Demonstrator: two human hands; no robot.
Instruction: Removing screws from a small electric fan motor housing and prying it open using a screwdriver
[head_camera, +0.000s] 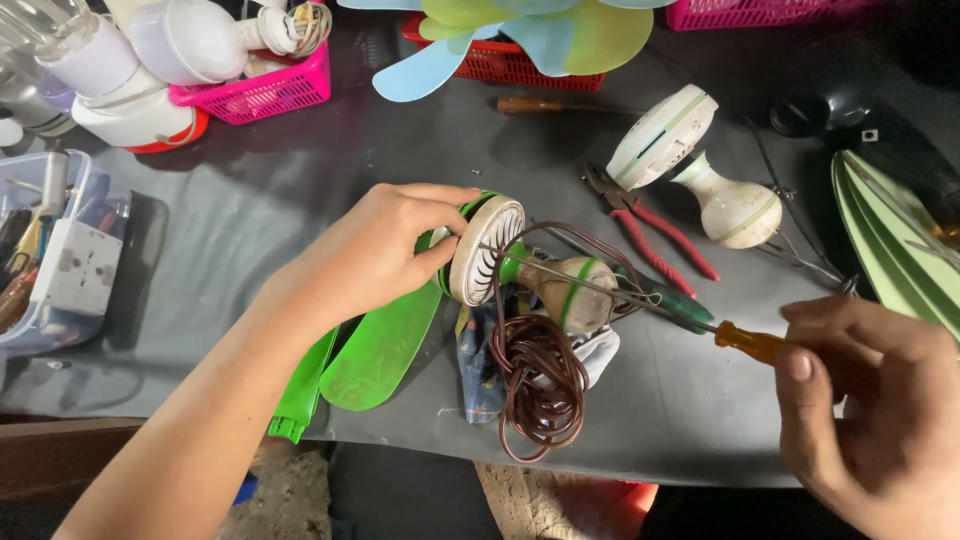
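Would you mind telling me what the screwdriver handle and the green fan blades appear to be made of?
The orange screwdriver handle in the right hand looks like translucent glossy plastic. The green fan blades seem thin moulded plastic, smooth with soft shine.

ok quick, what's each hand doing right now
left hand: closed on the fan motor
right hand: closed on the screwdriver

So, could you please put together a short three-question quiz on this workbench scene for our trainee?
1. True or false: the left hand grips the small fan motor.
2. What does the right hand hold? A) red pliers B) the orange-handled screwdriver C) a bulb
3. Fill in: the coiled brown cord lies ____ the motor in the picture.

Key: 1 true; 2 B; 3 below. The red pliers lie untouched on the table.
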